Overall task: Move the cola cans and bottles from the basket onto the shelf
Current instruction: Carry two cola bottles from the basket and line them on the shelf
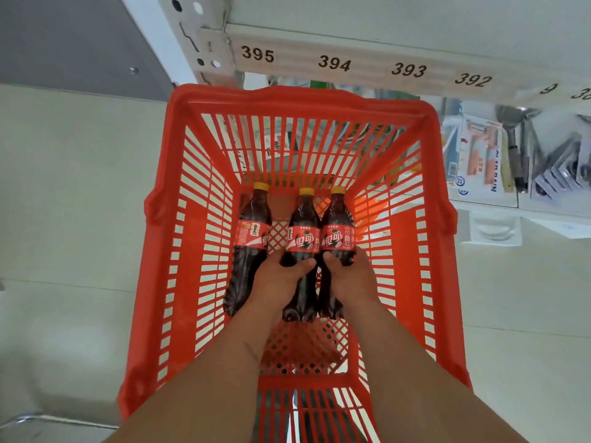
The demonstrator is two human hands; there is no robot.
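Three cola bottles lay flat in the red basket (160, 219), caps pointing toward the shelf (351, 68). The left hand (281, 276) curled round the middle bottle (302, 231), the right hand (347, 276) round the right bottle (337, 228). The left bottle (251, 238) lay untouched. Fingers were hidden beneath; no cans visible.

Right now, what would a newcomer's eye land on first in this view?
The big orange slatted plastic basket fills the middle of the view, with three dark cola bottles with yellow caps lying side by side on its floor. The left hand grips the middle bottle and the right hand grips the right bottle; the left bottle lies untouched. Above runs a white shelf edge numbered 395 to 392.
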